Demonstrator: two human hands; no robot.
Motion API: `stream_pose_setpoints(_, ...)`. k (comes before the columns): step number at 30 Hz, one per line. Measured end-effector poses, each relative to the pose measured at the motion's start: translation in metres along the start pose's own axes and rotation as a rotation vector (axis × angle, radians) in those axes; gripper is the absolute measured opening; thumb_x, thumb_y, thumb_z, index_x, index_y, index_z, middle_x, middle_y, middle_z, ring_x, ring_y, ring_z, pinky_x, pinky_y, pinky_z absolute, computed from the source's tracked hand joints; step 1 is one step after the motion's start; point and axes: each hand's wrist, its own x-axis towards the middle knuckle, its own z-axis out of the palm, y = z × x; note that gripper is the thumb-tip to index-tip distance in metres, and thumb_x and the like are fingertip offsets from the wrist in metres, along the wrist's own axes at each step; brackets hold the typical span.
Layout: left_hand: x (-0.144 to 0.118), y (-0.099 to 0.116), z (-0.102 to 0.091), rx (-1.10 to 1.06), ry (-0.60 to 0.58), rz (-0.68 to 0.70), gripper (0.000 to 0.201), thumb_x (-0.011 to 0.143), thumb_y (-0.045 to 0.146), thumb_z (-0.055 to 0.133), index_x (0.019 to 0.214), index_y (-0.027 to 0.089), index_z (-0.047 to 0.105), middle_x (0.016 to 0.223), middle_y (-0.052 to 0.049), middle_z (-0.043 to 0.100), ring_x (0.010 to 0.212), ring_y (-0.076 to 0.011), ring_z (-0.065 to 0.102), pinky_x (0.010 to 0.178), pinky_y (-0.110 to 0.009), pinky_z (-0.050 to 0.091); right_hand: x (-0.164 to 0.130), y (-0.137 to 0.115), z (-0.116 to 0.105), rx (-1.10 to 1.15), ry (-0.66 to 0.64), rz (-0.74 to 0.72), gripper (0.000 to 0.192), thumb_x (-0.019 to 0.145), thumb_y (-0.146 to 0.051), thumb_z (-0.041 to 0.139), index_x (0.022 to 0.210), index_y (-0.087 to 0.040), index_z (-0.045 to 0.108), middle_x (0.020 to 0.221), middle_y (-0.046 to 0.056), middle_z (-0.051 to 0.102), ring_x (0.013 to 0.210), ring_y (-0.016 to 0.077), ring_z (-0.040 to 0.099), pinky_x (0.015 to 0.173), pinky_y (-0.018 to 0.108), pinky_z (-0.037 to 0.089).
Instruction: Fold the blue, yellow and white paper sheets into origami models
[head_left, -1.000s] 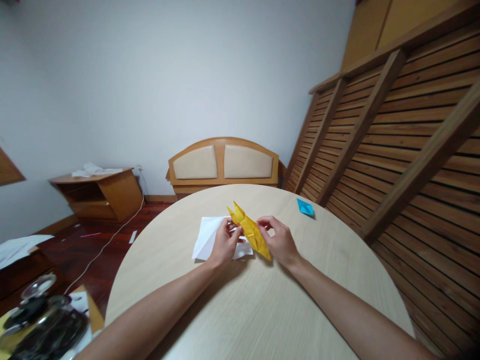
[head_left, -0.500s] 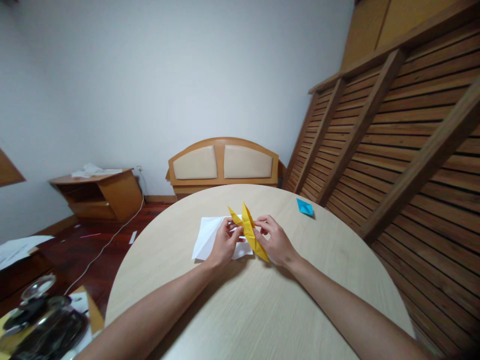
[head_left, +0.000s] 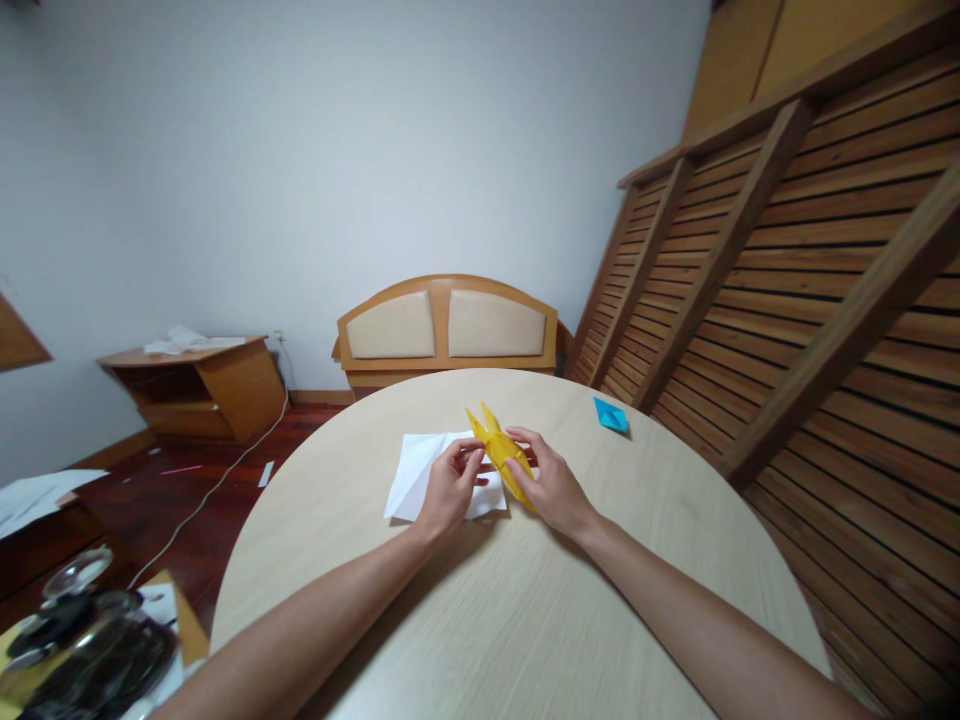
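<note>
Left hand (head_left: 448, 487) and right hand (head_left: 550, 484) both pinch a folded yellow paper model (head_left: 499, 452), held just above the round desk (head_left: 525, 600) at its centre. White paper sheet (head_left: 411, 478) lies beneath. Small blue paper piece (head_left: 610, 414) rests far right.

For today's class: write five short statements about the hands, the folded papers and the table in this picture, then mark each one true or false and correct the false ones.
1. Both hands hold the yellow folded paper. True: the left hand and the right hand pinch it.
2. The blue folded paper lies under the left hand. False: it lies apart, beyond the right hand.
3. A white creased sheet lies under the left hand. True.
4. The table is dark and square. False: it is pale and round.
5. The yellow folded paper has two points at its far end. True.
</note>
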Motion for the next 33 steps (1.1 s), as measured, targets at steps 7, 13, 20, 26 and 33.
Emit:
stream_pose_setpoints(7,0.0,-0.002,-0.002,0.076,0.066,0.06,0.039,0.076,0.047,0.076,0.096,0.015,0.065,0.094,-0.009,0.074,0.083,-0.0224,0.073,0.059,-0.026,0.058,0.001,-0.007,-0.001,-0.096,-0.007,-0.115,0.022,0.092,-0.026,0.058,0.115,-0.024,0.059,0.127,0.008,0.06,0.123,0.0223,0.055,0.108,0.043,0.044)
stream_pose_setpoints(13,0.0,-0.001,-0.002,0.097,0.075,0.089,0.031,0.075,0.04,0.077,0.091,0.015,0.067,0.089,-0.008,0.073,0.08,-0.0212,0.072,0.06,-0.026,0.057,0.001,-0.004,0.0,-0.106,0.041,-0.094,0.021,0.096,-0.02,0.048,0.115,-0.024,0.056,0.12,0.007,0.064,0.116,0.0205,0.061,0.102,0.04,0.049)
stream_pose_setpoints(20,0.001,-0.001,-0.002,0.065,0.082,0.08,0.033,0.074,0.041,0.078,0.09,0.015,0.066,0.087,-0.007,0.073,0.075,-0.0197,0.072,0.061,-0.027,0.058,0.001,-0.007,-0.006,-0.205,0.002,-0.174,0.023,0.093,-0.017,0.05,0.113,-0.025,0.058,0.124,0.006,0.063,0.119,0.0208,0.059,0.102,0.04,0.049)
stream_pose_setpoints(26,0.002,-0.003,-0.004,0.084,0.098,0.094,0.034,0.075,0.041,0.077,0.091,0.014,0.066,0.086,-0.008,0.073,0.074,-0.0196,0.072,0.06,-0.026,0.056,0.001,-0.01,-0.008,-0.272,-0.003,-0.181,0.029,0.087,-0.018,0.058,0.116,-0.025,0.059,0.117,0.007,0.068,0.11,0.0229,0.065,0.097,0.04,0.052)
stream_pose_setpoints(33,0.003,-0.003,-0.004,0.062,0.098,0.062,0.035,0.074,0.043,0.077,0.091,0.015,0.065,0.085,-0.007,0.072,0.074,-0.0203,0.072,0.06,-0.027,0.056,0.001,0.0,-0.012,-0.323,0.079,-0.115,0.021,0.094,-0.018,0.049,0.106,-0.026,0.063,0.102,0.004,0.075,0.091,0.0223,0.071,0.083,0.037,0.055)
